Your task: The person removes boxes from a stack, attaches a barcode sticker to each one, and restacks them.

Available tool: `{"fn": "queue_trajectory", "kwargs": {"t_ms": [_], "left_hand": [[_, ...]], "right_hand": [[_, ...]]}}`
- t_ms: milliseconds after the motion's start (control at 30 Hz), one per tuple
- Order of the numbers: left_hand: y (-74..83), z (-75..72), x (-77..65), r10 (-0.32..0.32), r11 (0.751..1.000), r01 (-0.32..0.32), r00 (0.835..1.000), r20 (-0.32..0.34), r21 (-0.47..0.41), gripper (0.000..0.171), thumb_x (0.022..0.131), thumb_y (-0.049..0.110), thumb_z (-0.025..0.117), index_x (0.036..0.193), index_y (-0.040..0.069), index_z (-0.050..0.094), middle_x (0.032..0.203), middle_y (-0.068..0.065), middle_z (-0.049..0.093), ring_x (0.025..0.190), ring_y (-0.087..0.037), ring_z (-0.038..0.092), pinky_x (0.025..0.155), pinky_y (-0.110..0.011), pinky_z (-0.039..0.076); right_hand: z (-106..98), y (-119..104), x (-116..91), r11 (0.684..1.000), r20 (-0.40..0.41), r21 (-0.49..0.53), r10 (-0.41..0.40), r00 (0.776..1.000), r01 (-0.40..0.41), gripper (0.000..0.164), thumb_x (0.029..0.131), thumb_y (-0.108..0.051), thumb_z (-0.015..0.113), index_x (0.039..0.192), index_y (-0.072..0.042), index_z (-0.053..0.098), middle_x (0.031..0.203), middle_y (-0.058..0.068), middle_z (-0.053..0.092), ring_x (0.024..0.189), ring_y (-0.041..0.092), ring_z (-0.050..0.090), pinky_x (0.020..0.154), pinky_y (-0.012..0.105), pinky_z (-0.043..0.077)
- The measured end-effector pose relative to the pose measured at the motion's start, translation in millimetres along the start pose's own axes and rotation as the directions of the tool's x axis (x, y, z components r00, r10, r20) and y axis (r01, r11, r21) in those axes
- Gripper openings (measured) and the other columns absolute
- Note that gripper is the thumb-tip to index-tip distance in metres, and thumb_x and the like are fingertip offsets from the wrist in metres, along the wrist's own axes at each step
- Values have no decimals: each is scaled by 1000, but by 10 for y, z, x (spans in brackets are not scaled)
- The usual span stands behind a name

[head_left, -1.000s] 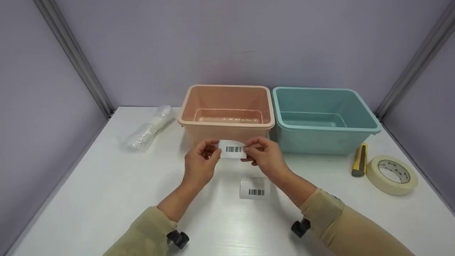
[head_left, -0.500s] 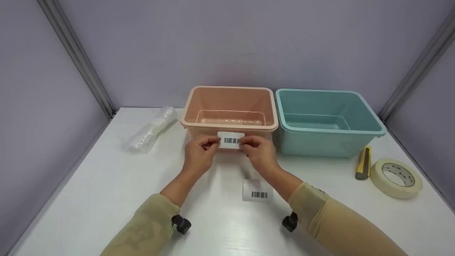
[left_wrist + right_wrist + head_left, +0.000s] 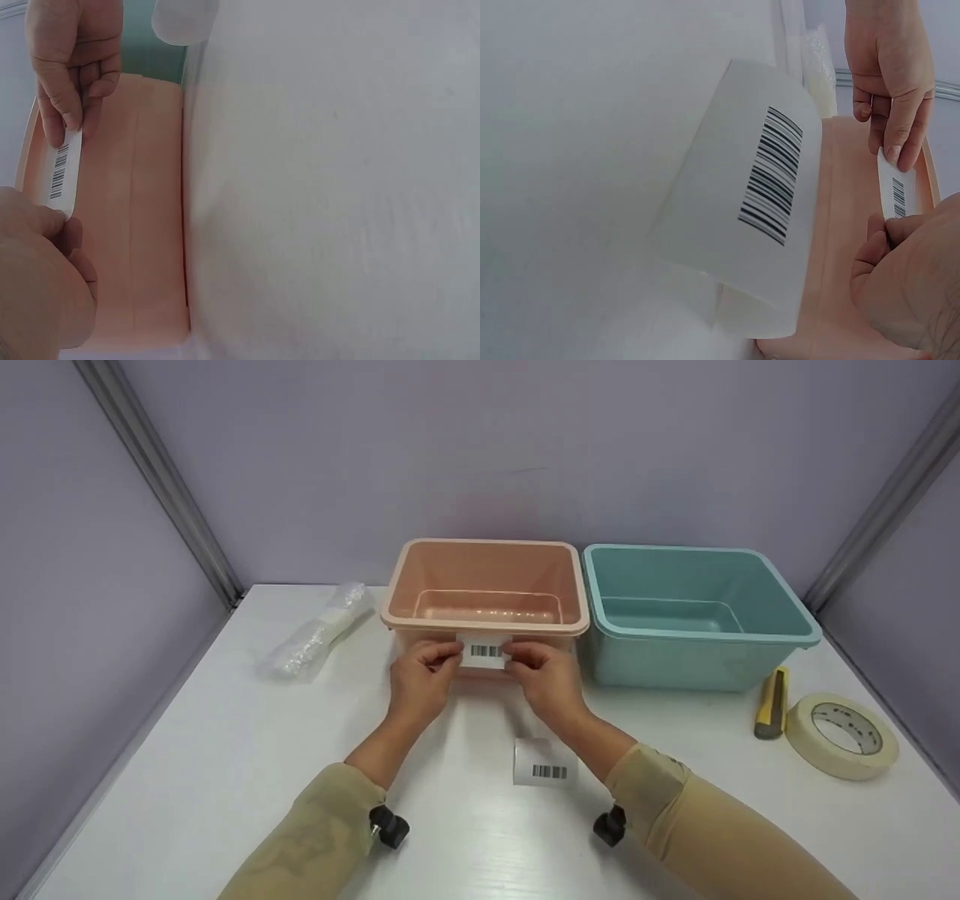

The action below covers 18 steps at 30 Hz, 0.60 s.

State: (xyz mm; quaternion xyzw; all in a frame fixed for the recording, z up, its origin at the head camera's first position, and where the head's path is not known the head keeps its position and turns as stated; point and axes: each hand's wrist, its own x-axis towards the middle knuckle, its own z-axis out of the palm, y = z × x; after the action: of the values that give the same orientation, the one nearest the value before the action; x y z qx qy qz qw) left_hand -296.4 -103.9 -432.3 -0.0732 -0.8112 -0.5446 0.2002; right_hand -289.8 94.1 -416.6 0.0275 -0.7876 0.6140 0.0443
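A white barcode label (image 3: pixel 484 651) is held by its two side edges at the front wall of the pink bin (image 3: pixel 484 626), just under the rim. My left hand (image 3: pixel 418 681) pinches its left edge between thumb and fingers. The right hand (image 3: pixel 547 679) pinches the opposite edge. In the left wrist view the label (image 3: pixel 64 174) lies close along the bin's wall; whether its whole back touches cannot be told. A second barcode label (image 3: pixel 545 763), curled on its backing, rests on the table near my right forearm, and fills much of the right wrist view.
A teal bin (image 3: pixel 697 660) stands right beside the pink one. Farther right lie a yellow utility knife (image 3: pixel 771 705) and a roll of masking tape (image 3: pixel 842 736). Bubble wrap (image 3: pixel 319 631) lies at the back left of the white table (image 3: pixel 225 780).
Both hands have carried the label forward and up to the pink bin's front wall. It has come closer to the wall, beneath the rim. The second label stays on the table.
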Motion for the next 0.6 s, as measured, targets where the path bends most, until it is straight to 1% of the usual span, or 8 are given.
{"fn": "queue_trajectory", "kwargs": {"t_ms": [133, 267, 433, 600], "left_hand": [[-9, 42, 22, 13, 1000, -13, 1000, -28, 4, 11, 96, 2, 77, 103, 6, 84, 107, -4, 76, 91, -17, 68, 76, -21, 53], [-10, 58, 33, 13, 1000, -12, 998, -61, 20, 9, 94, 1, 77, 98, 5, 84, 106, -4, 77, 93, -18, 70, 80, -26, 56], [20, 80, 50, 4, 1000, -1, 997, -80, 30, 8, 94, 3, 77, 96, 5, 84, 102, -5, 76, 91, -18, 69, 81, -31, 57], [45, 99, 34, 7, 999, -4, 995, -95, 35, 9, 94, 2, 75, 95, 4, 84, 99, -6, 75, 88, -18, 68, 78, -30, 56]], "right_hand": [[11, 1, 10, 1000, -8, 1, -5, 1000, 5, 24, 99, 0, 72, 120, -8, 80, 117, 5, 73, 104, 21, 64, 90, 29, 57], [35, -11, 15, 1000, -10, 9, -14, 1000, 14, 23, 98, 2, 72, 118, -5, 80, 114, 7, 73, 102, 21, 64, 87, 28, 56], [29, -39, 20, 1000, -15, -12, -13, 1000, 13, 22, 97, 2, 72, 117, -5, 80, 112, 8, 73, 101, 22, 63, 86, 29, 55], [23, -45, 16, 1000, -13, -24, -18, 1000, 17, 23, 96, 2, 74, 118, -5, 80, 113, 8, 72, 102, 22, 63, 86, 30, 55]]}}
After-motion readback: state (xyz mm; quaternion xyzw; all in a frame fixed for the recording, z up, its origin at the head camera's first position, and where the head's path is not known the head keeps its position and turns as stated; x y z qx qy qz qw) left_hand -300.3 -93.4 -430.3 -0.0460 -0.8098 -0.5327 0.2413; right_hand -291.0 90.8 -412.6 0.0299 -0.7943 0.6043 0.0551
